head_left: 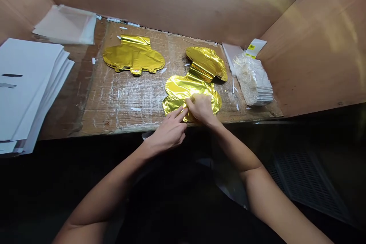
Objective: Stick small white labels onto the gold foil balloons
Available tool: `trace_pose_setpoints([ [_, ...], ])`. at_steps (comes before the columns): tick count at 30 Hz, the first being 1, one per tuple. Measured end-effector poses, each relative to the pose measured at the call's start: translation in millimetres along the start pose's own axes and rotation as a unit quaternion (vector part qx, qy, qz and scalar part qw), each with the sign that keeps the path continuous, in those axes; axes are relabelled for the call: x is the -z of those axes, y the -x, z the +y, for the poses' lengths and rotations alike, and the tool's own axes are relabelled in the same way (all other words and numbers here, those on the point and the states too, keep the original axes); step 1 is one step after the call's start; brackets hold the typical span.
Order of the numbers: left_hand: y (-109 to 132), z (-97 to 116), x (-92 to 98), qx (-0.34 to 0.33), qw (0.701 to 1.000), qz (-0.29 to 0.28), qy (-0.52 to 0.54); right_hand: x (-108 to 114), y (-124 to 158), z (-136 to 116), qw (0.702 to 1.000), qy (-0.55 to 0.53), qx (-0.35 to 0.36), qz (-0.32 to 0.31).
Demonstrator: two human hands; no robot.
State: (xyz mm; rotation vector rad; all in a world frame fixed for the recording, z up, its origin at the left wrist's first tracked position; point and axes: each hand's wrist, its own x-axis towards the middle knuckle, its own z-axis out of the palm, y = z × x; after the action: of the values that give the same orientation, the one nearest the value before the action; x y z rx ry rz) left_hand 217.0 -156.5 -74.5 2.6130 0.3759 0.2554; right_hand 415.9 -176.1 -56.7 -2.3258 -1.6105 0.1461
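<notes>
A shiny gold foil balloon point(180, 87), flat and with a scalloped outline, lies at the front edge of the cardboard-topped bench. My left hand point(168, 130) rests at its near edge, fingers stretched out and the fingertips on the foil. Closed over the foil, my right hand point(201, 107) has its thumb and fingers curled together close to the left fingertips. What exactly its fingertips pinch is partly hidden. Just behind, a stack of folded gold foil balloons point(207, 59) touches the one under my hands. Another gold stack point(134, 55) lies farther back to the left.
White cards or sheets point(25, 91) are piled at the left. Clear plastic bags point(68, 24) lie in the back left corner. At the right stands a wrapped bundle of white packets point(254, 80). White scraps dot the cardboard point(122, 95). Wooden panels point(160, 0) enclose the bench.
</notes>
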Motion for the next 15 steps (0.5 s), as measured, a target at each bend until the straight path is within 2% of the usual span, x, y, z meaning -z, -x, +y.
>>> trace_pose_setpoints([
  [4, 2, -1, 0.0, -0.008, 1.0, -0.001, -0.005, 4, 4, 5, 0.991, 0.126, 0.002, 0.035],
  [7, 1, -1, 0.3, -0.005, 1.0, -0.005, -0.007, 9, 0, 11, 0.984, 0.168, -0.002, 0.055],
  [11, 2, -2, -0.3, -0.003, 1.0, -0.002, 0.006, 13, -7, 21, 0.988, 0.145, 0.055, 0.013],
  [15, 5, -7, -0.2, -0.021, 1.0, 0.001, 0.02, 16, -17, 31, 0.991, 0.038, 0.129, -0.027],
])
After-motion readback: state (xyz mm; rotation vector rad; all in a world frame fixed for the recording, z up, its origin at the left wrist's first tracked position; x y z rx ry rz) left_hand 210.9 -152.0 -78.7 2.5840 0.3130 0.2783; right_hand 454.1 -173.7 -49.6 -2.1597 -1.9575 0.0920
